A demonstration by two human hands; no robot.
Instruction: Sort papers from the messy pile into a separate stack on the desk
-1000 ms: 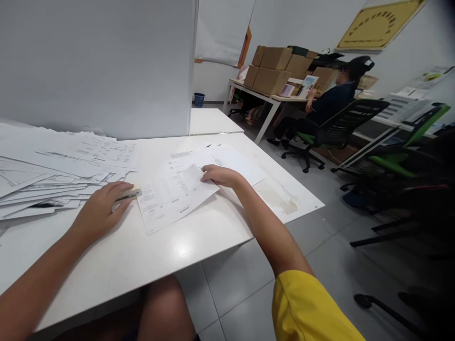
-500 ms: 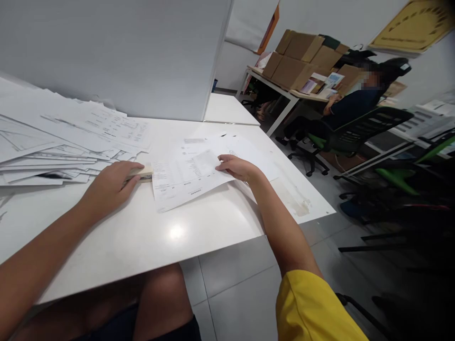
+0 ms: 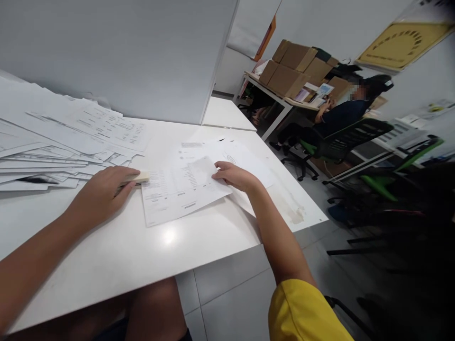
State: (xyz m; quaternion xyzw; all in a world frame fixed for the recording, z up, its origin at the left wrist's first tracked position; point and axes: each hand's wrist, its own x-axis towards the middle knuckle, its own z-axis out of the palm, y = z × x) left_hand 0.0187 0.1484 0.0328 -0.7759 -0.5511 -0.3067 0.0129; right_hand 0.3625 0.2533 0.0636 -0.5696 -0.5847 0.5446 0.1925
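**Stapler at the corner of a sheaf of papers**

Head view: the person sits at a white table (image 3: pixel 117 265) facing a grey partition (image 3: pixel 124 52). The left hand (image 3: pixel 101 194) lies palm down over a small cream stapler (image 3: pixel 137 178), fingers curled over its top, so it is closed on the tool and seems to be pressing it down. The nose of the stapler meets the upper left corner of a printed sheet (image 3: pixel 177 192) that lies flat in the middle of the table, which is likely why the hand comes in from that side. The right hand (image 3: pixel 232 175) rests on the far right edge of the same sheet, fingers bent and tips down on the paper; it pins the sheet flat, probably to keep it from sliding, and does not grasp it (no edge is lifted). More white sheets (image 3: pixel 241 158) lie under and beyond it, touching.

To the left, a loose stack of papers (image 3: pixel 60 142) fans out along the partition, near the left hand but not touched by it.

In the background, well apart, another person (image 3: pixel 337 118) sits in an office chair (image 3: pixel 346 137) at a desk piled with cardboard boxes (image 3: pixel 295 66). A yellow plaque (image 3: pixel 401 45) hangs on the wall above.
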